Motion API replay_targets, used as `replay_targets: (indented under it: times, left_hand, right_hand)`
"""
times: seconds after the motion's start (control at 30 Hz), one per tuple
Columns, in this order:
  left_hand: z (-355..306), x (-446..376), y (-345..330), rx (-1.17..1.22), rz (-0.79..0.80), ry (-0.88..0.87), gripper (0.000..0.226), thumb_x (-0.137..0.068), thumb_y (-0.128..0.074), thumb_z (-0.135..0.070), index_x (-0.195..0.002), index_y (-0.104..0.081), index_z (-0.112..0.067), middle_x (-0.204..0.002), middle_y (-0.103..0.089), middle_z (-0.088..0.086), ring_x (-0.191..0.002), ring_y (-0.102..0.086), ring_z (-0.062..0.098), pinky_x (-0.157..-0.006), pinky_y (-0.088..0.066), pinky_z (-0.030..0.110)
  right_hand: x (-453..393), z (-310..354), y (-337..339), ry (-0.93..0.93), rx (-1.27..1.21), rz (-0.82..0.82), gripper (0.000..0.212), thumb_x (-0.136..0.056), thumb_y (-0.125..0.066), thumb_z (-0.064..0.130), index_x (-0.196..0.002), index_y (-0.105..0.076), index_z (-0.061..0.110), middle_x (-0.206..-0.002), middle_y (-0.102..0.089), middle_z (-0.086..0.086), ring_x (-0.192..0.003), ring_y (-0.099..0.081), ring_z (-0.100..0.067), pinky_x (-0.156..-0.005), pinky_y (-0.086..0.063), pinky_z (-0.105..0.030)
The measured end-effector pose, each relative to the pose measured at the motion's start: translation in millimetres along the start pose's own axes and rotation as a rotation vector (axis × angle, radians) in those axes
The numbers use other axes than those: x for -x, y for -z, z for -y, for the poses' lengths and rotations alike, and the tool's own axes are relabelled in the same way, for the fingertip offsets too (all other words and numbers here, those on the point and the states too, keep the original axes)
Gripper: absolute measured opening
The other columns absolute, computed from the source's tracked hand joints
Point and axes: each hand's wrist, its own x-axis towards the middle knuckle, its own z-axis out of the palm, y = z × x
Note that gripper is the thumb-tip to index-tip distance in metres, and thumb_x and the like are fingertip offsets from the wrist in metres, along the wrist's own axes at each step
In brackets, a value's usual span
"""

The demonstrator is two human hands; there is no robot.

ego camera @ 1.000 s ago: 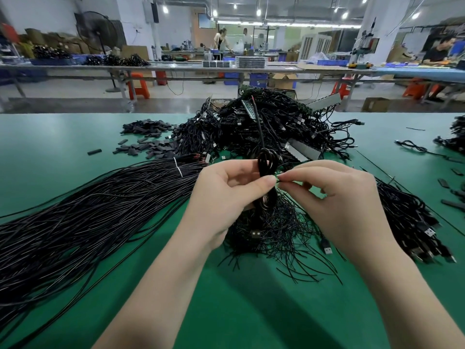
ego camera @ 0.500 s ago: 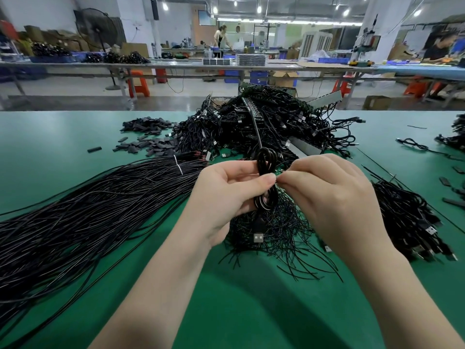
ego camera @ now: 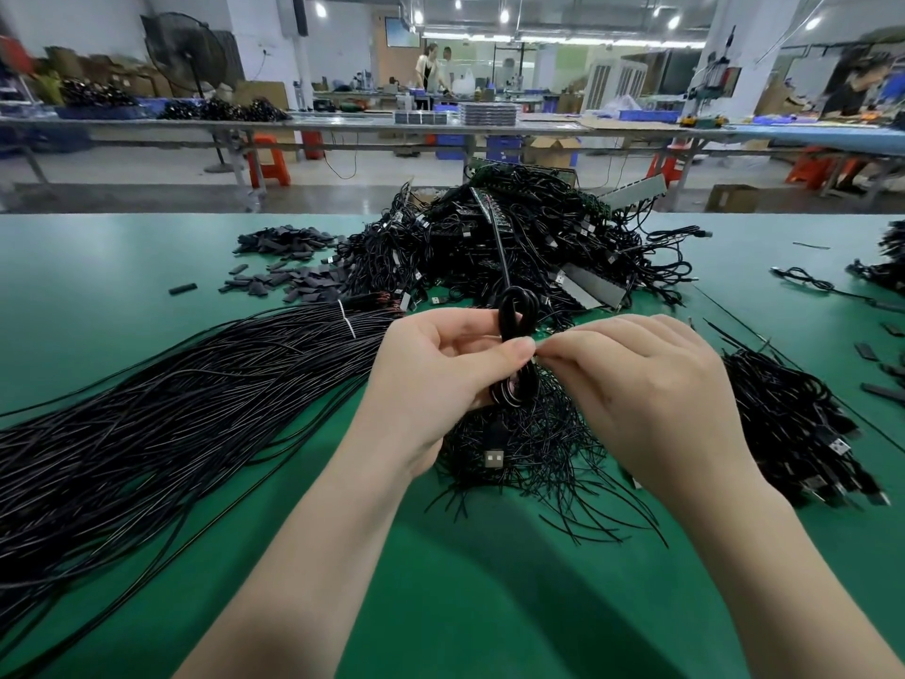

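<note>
Coiled cable (ego camera: 514,313) sits dead centre btw both hands, held up off the green counter (ego camera: 489,605), right above a loose pile of thin black wires (ego camera: 548,448). Long axis approx. vertical: top loop sticks up past the fingers, lower loops bulge out under the left thumb, and the USB plug (ego camera: 494,458) hangs straight down below.

Left hand (ego camera: 440,370) has it, fingers wrapped behind, thumb pressed across the coil's waist. Right hand (ego camera: 651,384) comes in from the right side, fingertips bunched and pinching a tiny pale tie (ego camera: 536,346) right at that waist, touching the left thumb tip. Too small to say how far round the tie goes. So both hands are together, clamped at one spot; the left is the carrier, the right does the fine work.

Judgement: next move is a twist or wrap round the waist, i.e. across the long axis, so the left must keep the coil upright and tight or the loops spring out.

Cable looks thin, glossy black, wound in a few narrow loops; plug end silver.

Nearby: long straight cable bundle (ego camera: 171,409) to the left, tangled heap (ego camera: 529,247) behind, finished coils (ego camera: 793,423) to the right.
</note>
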Motion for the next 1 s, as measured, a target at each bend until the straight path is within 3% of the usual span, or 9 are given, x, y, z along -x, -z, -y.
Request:
replay_targets:
  times: [0.17,0.37,0.5,0.67,0.93,1.0]
  left_hand:
    - [1.5,-0.9,0.6,-0.003,-0.004,0.013,0.014,-0.075,-0.08,-0.009,-0.087,-0.079,-0.018,-0.075,-0.073,0.003,-0.06,-0.065,0.007,-0.05,-0.048,0.016]
    - [2.9,-1.4,0.4,-0.066,-0.023,-0.078,0.017,-0.076,-0.081,-0.007,-0.087,-0.078,-0.02,-0.073,-0.074,0.002,-0.061,-0.064,0.007,-0.052,-0.046,0.015]
    - [4.9,-1.8,0.7,-0.117,-0.04,-0.137,0.019,-0.075,-0.081,-0.007,-0.084,-0.078,-0.023,-0.07,-0.073,-0.002,-0.063,-0.066,0.009,-0.062,-0.051,0.022]
    - [6.0,-1.7,-0.2,-0.226,-0.096,-0.206,0.019,-0.072,-0.083,-0.012,-0.086,-0.079,-0.024,-0.072,-0.074,0.0,-0.07,-0.067,0.011,-0.078,-0.059,0.04]
    - [5.7,0.9,-3.1,-0.333,-0.155,-0.251,0.019,-0.074,-0.083,-0.015,-0.085,-0.077,-0.028,-0.069,-0.072,-0.009,-0.066,-0.065,0.002,-0.073,-0.059,0.027]
    - [5.6,0.2,-2.6,-0.325,-0.154,-0.242,0.019,-0.074,-0.083,-0.014,-0.086,-0.077,-0.028,-0.07,-0.072,-0.008,-0.066,-0.065,0.004,-0.074,-0.059,0.029]
  right_hand:
    - [1.7,1.2,-1.2,-0.034,-0.022,-0.022,0.004,-0.085,-0.074,0.008,-0.082,-0.076,0.007,-0.084,-0.072,-0.007,-0.072,-0.068,-0.03,-0.062,-0.053,-0.041]
    - [1.1,1.0,-1.2,-0.027,-0.008,-0.007,0.01,-0.089,-0.071,0.016,-0.084,-0.077,0.009,-0.083,-0.072,-0.005,-0.073,-0.068,-0.028,-0.062,-0.053,-0.04]
    - [0.4,3.5,-2.4,-0.018,0.016,-0.001,0.011,-0.09,-0.069,0.014,-0.083,-0.075,0.008,-0.084,-0.072,-0.006,-0.072,-0.068,-0.029,-0.059,-0.052,-0.041]
    - [0.1,7.4,-3.2,-0.056,0.029,0.014,0.013,-0.09,-0.068,0.015,-0.083,-0.075,0.008,-0.084,-0.071,-0.006,-0.071,-0.066,-0.031,-0.059,-0.051,-0.041]
    - [0.8,8.8,-4.6,-0.091,0.047,0.045,0.014,-0.09,-0.067,0.019,-0.084,-0.075,0.009,-0.083,-0.069,-0.006,-0.074,-0.065,-0.031,-0.06,-0.051,-0.04]
    - [0.3,9.6,-6.9,-0.126,0.021,0.049,0.014,-0.091,-0.066,0.019,-0.085,-0.074,0.009,-0.084,-0.07,-0.006,-0.075,-0.066,-0.031,-0.061,-0.052,-0.041]
